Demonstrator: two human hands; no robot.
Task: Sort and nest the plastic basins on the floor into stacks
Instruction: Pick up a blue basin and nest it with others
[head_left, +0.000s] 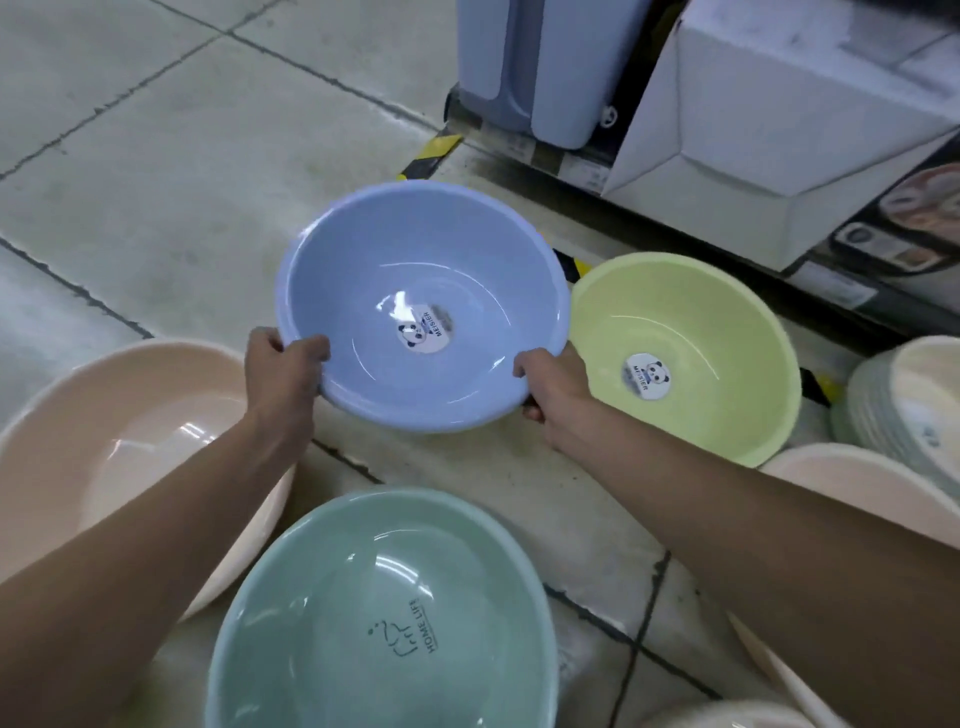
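A blue basin (363, 260) with a panda sticker is held above the floor, tilted toward me. My left hand (283, 366) grips its near-left rim, thumb inside. My right hand (553, 387) grips its near-right rim. Right beside it, a yellow-green basin (727, 332) with the same sticker sits on the floor. A large teal basin (311, 649) lies below my arms at the bottom centre. A large peach basin (62, 441) sits at the left, partly under my left forearm.
A stack of pale nested basins (893, 410) stands at the right edge, with another peach basin (852, 483) in front of it. White cardboard boxes (769, 130) and a blue-grey plastic bin (540, 67) stand on a low shelf behind. Tiled floor (156, 156) stretches to the upper left.
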